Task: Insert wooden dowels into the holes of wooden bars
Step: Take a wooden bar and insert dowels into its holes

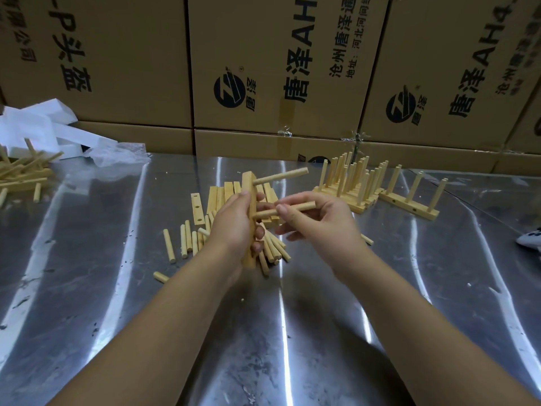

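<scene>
**Dowel (304, 206) at the bar's second hole: handling notes**

Location: dowel lies roughly level above the table (117, 288). Its left end is against the face of the bar (248, 186), below an upper dowel (281, 176) already standing out of the same bar. Depth of seating: can't tell, the joint is partly hidden.

Hands: right hand (319, 221) pinches the dowel mid-length between thumb and fingertips. Left hand (231, 227) wraps the bar around its middle, with the bar on end and nearly upright.

Handling, my read:
- Dowel: light, stiff, plain wood, not slippery. It's a short round peg, so it rolls if dropped. Unlikely to break, but it can jam if pushed in crooked.
- Best hold: mid-length or toward the free end, leaving the entering end bare so fingers don't foul the hole. Push along the axis, with a slight twist if tight.
- Bar: rigid and light, and the flat faces give a sure grip. Hold it close to the target hole with the palm behind to take the push, fingers off the hole itself.

Supply: loose dowels (183, 241) lie scattered under the hands, with spare bars (222, 194) stacked just behind. Finished racks (351, 183) stand to the right, well apart. Cardboard boxes (263, 68) wall the far edge.
</scene>
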